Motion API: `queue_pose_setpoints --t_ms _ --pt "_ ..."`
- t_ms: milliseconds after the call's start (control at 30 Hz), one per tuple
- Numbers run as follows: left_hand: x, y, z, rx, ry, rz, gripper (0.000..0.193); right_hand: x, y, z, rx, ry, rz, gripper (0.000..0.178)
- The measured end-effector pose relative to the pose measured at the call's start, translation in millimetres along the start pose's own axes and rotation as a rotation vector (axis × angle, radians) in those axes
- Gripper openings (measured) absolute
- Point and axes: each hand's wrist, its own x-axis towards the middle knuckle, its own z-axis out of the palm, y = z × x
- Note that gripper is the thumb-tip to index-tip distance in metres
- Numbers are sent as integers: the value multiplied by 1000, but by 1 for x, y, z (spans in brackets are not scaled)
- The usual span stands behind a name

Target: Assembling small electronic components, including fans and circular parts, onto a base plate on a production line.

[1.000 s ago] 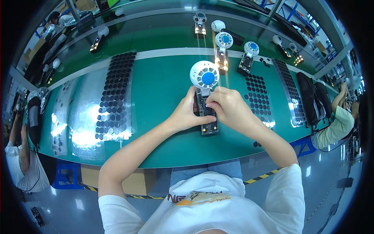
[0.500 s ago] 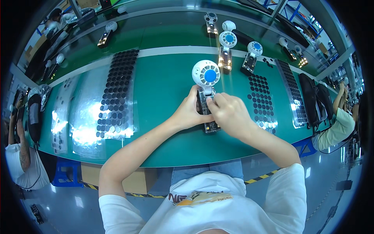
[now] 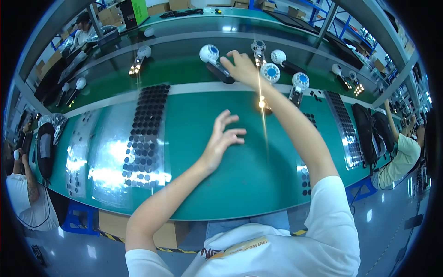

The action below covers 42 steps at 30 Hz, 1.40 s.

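1. Half a second ago both hands were on one device at the centre; now that device [image 3: 217, 70] lies at the upper centre, head up and left.
2. The right hand [image 3: 243, 69] has moved there, fingers spread beside it; contact is unclear.
3. The left hand [image 3: 222, 139], half open and empty, is over the green table [image 3: 198, 189] at the centre.
4. Four more devices [image 3: 270, 73] surround the right forearm; two others [image 3: 337, 69] sit upper right.
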Motion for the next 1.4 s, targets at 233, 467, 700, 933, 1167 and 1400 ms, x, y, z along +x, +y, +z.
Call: queue_pose_setpoints --t_ms 233,467,700,933,1167,1400 --pt "3 1 5 474 -267 -1 54 94 83 -47 -573 -344 159 43" --pt "1 -1 -2 467 -282 17 50 86 118 -55 -201 -350 303 35" --pt "2 -1 -1 467 -314 -20 44 21 61 -97 55 -241 99 20" --pt "-2 -2 4 -21 -26 24 64 -161 -36 -106 125 -345 -289 18" --pt "-14 -2 22 306 -93 -309 59 -280 -29 -137 235 -221 -49 21" --pt "-15 3 28 252 -109 -425 63 -357 36 -226 -176 87 403 16"
